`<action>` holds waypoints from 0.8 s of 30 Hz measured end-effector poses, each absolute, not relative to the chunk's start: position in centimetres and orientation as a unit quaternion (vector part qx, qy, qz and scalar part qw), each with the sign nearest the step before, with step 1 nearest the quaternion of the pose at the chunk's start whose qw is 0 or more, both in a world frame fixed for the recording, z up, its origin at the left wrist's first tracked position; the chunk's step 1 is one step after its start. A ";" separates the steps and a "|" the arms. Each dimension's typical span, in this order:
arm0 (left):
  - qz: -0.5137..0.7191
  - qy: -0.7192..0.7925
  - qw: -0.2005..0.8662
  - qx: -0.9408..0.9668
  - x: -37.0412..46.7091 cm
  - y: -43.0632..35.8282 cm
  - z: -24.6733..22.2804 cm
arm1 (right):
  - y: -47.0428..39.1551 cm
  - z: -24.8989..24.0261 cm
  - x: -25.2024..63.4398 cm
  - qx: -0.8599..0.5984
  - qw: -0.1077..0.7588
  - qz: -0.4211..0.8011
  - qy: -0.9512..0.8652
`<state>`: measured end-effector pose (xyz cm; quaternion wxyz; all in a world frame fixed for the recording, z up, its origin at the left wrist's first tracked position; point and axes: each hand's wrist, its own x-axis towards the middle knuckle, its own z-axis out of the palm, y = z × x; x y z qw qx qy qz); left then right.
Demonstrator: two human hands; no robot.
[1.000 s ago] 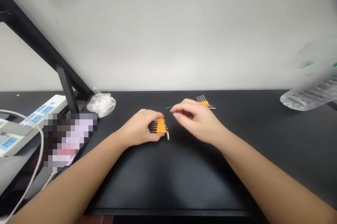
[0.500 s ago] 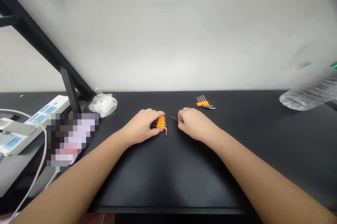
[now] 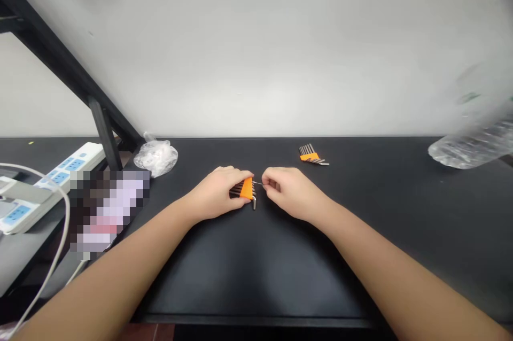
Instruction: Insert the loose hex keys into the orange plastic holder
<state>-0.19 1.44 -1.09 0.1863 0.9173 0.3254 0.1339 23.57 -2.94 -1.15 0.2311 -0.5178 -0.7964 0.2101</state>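
Observation:
Between thumb and fingers, my left hand (image 3: 220, 194) grips an orange hex key holder (image 3: 247, 188) with several dark hex keys through it. One bent silvery key end (image 3: 254, 202) sticks out at its near right corner. My right hand (image 3: 286, 191) pinches a thin hex key (image 3: 257, 183), whose tip meets the holder's right edge near the top; whether it is inside a hole I cannot tell. Further back, a second orange holder (image 3: 309, 157) filled with hex keys lies on the black table (image 3: 248, 266), touched by neither hand.
A crumpled clear plastic bag (image 3: 156, 158) lies at the back left, near a black metal frame (image 3: 105, 130). White power strips (image 3: 60, 175) and a white cable (image 3: 66, 223) are at far left, beside a pixelated item (image 3: 116, 207). Clear plastic wrap (image 3: 468, 143) lies at the right.
My right hand has moved left, bringing the thin hex key's tip to the orange holder. My left hand keeps its grip on the holder, almost unmoved.

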 end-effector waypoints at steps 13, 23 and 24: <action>0.128 0.325 0.182 0.919 -0.1 1.3 -0.9 | -2.8 -1.7 23.8 -0.517 0.251 0.214 -0.790; 0.145 0.317 0.196 0.917 -0.4 1.3 -0.8 | -3.4 -1.0 23.5 -0.473 0.238 0.093 -0.843; 0.154 0.316 0.210 0.912 -0.4 1.3 -0.7 | -3.4 -0.9 23.6 -0.457 0.256 0.112 -0.845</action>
